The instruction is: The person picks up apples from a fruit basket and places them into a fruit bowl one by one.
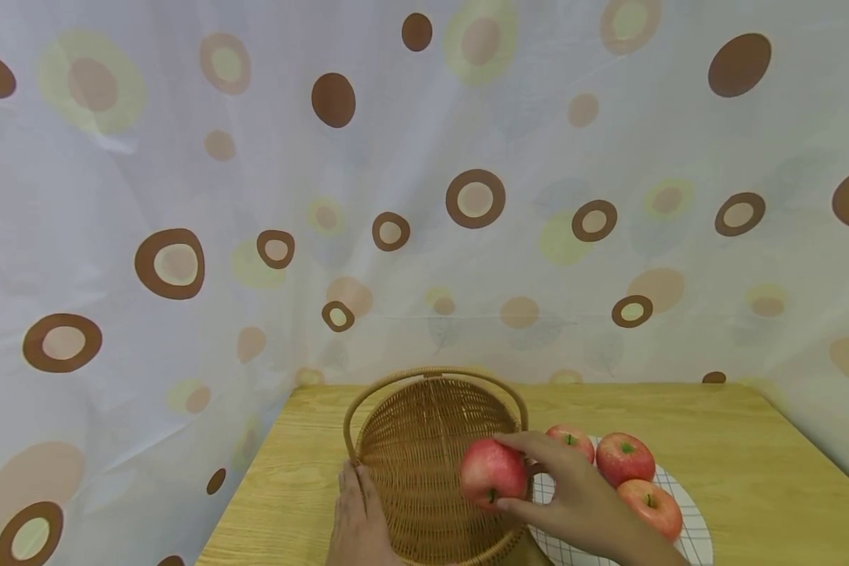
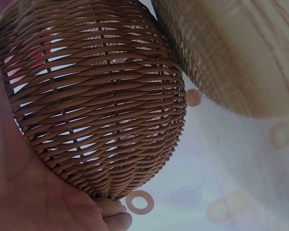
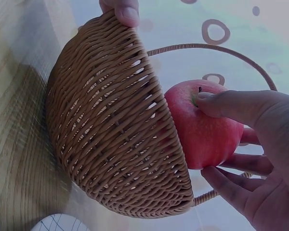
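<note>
A brown wicker basket (image 1: 431, 456) with an arched handle (image 1: 435, 371) stands on the table, its opening facing me. My left hand (image 1: 359, 519) holds the basket's left side, fingers at the rim beside the handle's base; in the left wrist view its palm lies along the woven wall (image 2: 111, 96). A red apple (image 1: 494, 472) is pinched between the thumb and fingers of my right hand (image 1: 573, 491), at the right part of the basket's opening. From the right wrist, the apple (image 3: 202, 125) shows just past the rim, thumb beside its stem.
Right of the basket lies a white plate (image 1: 689, 503) with a dark grid pattern. On it sit three more apples, one behind (image 1: 566, 436), one beside it (image 1: 626, 458) and one nearer (image 1: 652, 507). The wooden table (image 1: 764, 472) ends at a patterned curtain (image 1: 424, 157).
</note>
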The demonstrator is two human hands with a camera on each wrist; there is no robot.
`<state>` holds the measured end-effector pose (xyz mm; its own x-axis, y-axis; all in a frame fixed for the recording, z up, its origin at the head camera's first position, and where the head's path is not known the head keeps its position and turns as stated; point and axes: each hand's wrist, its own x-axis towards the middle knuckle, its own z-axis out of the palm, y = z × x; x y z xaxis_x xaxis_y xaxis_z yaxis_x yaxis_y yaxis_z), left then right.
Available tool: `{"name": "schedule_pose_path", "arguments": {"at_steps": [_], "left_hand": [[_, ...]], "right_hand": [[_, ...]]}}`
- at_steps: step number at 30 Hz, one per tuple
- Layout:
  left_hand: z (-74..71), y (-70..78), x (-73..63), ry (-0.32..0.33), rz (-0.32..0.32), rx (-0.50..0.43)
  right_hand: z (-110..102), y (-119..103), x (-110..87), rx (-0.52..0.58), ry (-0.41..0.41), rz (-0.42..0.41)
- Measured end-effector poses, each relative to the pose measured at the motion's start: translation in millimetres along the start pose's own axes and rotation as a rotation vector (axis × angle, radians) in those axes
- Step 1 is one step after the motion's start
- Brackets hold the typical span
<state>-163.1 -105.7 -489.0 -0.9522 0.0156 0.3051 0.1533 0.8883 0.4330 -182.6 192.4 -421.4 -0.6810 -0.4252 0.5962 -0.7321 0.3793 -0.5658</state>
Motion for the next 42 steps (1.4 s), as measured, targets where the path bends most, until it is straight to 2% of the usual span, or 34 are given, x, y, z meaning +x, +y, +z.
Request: {"name": "schedule_pose_path", "arguments": {"at_steps": [11, 18, 25, 32, 35, 39, 42], "left_hand": [[0.9, -1.6, 0.9, 0.008, 0.019, -0.022], [1.4, -2.7, 0.8, 0.013, 0.031, -0.013], [1.3, -2.1, -0.2, 0.016, 0.042, 0.019], [0.6, -0.9, 0.6, 0.016, 0.042, 0.017], [-0.3, -0.3, 0.3, 0.010, 0.039, 0.020], [-0.7, 0.6, 0.0, 0.021, 0.040, 0.039], [-0.3, 1.1, 0.1, 0.034, 0.042, 0.057]], "right_hand": [[-8.2, 1.8, -7.9, 0.007, 0.059, -0.002], [-15.7, 1.8, -14.0, -0.003, 0.105, 0.085], [-28.4, 3.4, -20.5, 0.028, 0.089, 0.166], [-39.8, 12.0, -29.1, -0.010, 0.151, 0.088], [-44.0, 13.6, -33.0, -0.057, 0.186, 0.138], [-50.8, 12.7, -38.9, -0.065, 0.170, 0.259], [-54.3, 13.8, -42.9, -0.049, 0.146, 0.309]]}}
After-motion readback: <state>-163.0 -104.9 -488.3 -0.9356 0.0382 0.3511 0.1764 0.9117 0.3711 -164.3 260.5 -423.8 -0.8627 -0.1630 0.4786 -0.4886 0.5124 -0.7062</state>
